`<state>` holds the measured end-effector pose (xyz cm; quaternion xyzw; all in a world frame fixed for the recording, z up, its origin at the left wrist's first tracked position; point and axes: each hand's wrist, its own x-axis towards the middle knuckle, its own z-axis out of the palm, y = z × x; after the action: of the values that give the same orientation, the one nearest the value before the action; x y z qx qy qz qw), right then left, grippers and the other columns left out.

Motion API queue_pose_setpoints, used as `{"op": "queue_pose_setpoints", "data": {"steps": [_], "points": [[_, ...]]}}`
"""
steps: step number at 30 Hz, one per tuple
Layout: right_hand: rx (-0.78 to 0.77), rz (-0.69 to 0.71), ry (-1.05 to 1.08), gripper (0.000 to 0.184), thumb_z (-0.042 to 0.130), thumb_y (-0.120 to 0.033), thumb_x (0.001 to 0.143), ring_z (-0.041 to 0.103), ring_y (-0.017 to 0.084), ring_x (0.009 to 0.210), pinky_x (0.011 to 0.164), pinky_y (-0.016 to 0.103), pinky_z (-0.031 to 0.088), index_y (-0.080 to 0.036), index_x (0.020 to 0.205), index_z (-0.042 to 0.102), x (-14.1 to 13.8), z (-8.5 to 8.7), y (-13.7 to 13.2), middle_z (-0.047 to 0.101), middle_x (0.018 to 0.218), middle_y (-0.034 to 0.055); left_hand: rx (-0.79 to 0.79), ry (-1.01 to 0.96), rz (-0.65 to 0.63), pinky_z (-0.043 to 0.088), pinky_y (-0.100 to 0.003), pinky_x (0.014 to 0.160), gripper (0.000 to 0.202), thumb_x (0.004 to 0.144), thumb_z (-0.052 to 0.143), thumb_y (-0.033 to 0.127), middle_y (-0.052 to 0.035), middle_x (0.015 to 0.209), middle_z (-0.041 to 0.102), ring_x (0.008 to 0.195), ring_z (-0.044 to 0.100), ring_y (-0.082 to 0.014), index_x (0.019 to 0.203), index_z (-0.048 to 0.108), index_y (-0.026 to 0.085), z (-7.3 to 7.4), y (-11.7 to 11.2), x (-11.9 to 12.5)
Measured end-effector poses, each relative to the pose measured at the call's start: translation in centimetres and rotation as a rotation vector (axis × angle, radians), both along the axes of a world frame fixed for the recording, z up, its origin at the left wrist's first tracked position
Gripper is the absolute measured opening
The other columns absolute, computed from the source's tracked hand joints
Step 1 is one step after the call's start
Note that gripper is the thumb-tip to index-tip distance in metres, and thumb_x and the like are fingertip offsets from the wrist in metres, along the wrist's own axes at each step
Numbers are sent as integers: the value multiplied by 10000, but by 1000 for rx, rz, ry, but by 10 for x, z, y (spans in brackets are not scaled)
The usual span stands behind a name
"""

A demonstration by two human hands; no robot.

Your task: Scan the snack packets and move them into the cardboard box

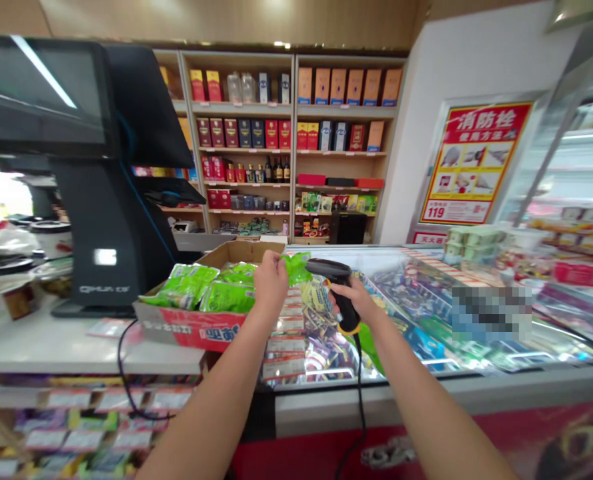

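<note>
My left hand (271,280) pinches a bright green snack packet (296,267) by its edge and holds it up over the glass-topped freezer. Wrapped round the handle of a black barcode scanner (330,268) is my right hand (353,299); the scanner's nose points left at the packet, close to it. A cord runs down from the scanner's handle. Beside my left hand stands an open cardboard box (191,330) with several green packets (229,297) in it. Another green packet (373,347) lies on the freezer glass, partly hidden by my right forearm.
A black checkout terminal (111,220) stands on the white counter (166,353) at left. The freezer (426,320) holds wrapped ices under its glass. White-green cartons (476,240) are stacked at its far right. Shelves (293,147) of boxed bottles line the back wall. A cable (121,367) loops off the counter.
</note>
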<state>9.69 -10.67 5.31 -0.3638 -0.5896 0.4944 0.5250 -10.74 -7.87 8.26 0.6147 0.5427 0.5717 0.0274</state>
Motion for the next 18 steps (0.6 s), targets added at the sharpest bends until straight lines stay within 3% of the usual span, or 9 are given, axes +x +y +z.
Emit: {"op": "queue_pose_setpoints", "data": {"steps": [4, 7, 9, 13, 18], "points": [[39, 103, -58, 283, 716, -417, 650, 547, 128, 391, 392, 233, 421, -169, 691, 586, -44, 21, 3, 595, 524, -7, 64, -54, 149, 503, -358, 810, 155, 828, 519, 227, -69, 834, 709, 819, 681, -246, 964, 588, 202, 20, -7, -59], [69, 149, -80, 277, 711, -416, 654, 547, 127, 389, 395, 235, 429, -167, 668, 591, -72, 24, 7, 598, 522, -6, 67, -89, 220, 486, -442, 927, 329, 777, 516, 122, -113, 950, 711, 974, 671, -286, 1093, 578, 191, 21, -6, -97], [76, 169, -89, 277, 711, -416, 656, 555, 130, 393, 399, 236, 436, -164, 661, 596, -83, 22, 9, 600, 523, -3, 103, -87, 230, 430, -491, 1027, 416, 744, 508, 65, -169, 1147, 664, 1169, 596, -312, 1143, 563, 167, 20, -5, -110], [56, 164, -73, 274, 714, -412, 653, 552, 132, 386, 385, 235, 431, -165, 658, 596, -86, 18, 6, 600, 518, -3, 262, -24, 205, 291, -505, 1161, 385, 772, 517, 83, -200, 1454, 432, 1410, 356, -313, 1148, 563, 152, 16, -13, -103], [4, 53, -10, 282, 723, -403, 641, 539, 127, 375, 384, 235, 430, -163, 736, 607, -54, 8, 1, 592, 506, -15, 347, 87, 29, 380, -442, 1110, 257, 843, 495, 144, -163, 1390, 481, 1331, 454, -268, 1079, 592, 177, 5, -25, -53]]}}
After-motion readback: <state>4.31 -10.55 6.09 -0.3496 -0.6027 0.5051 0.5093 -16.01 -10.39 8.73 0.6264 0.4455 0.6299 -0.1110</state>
